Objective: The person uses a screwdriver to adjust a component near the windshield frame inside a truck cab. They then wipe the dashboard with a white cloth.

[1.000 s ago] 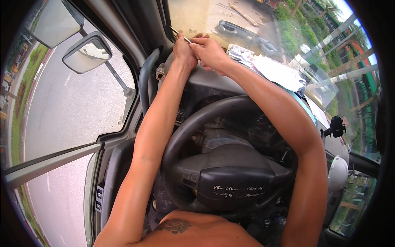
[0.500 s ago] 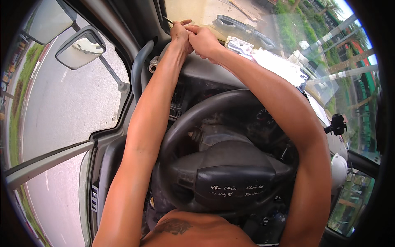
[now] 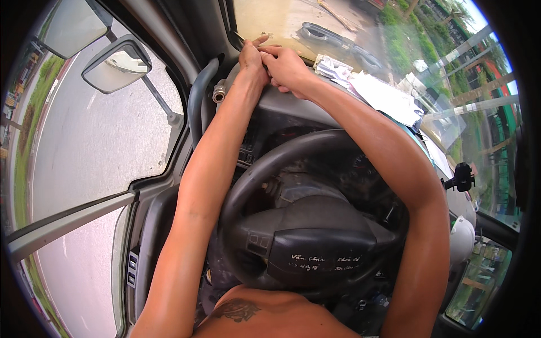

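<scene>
right hand (image 3: 288, 66) meets left hand (image 3: 253, 61) by the windshield (image 3: 265, 19); the slim rod no longer shows clearly, so whether either's fingers grasp it, i cannot tell.

I look through a head-worn fisheye, pitched down over the torso (image 3: 276, 311) and the steering wheel (image 3: 324, 217) close below, and forward to the windshield (image 3: 282, 19). The side window (image 3: 101, 152) curves along my left; the left hand (image 3: 252, 59) and right hand (image 3: 288, 69) are farther off, their grip perhaps too small to read.
</scene>
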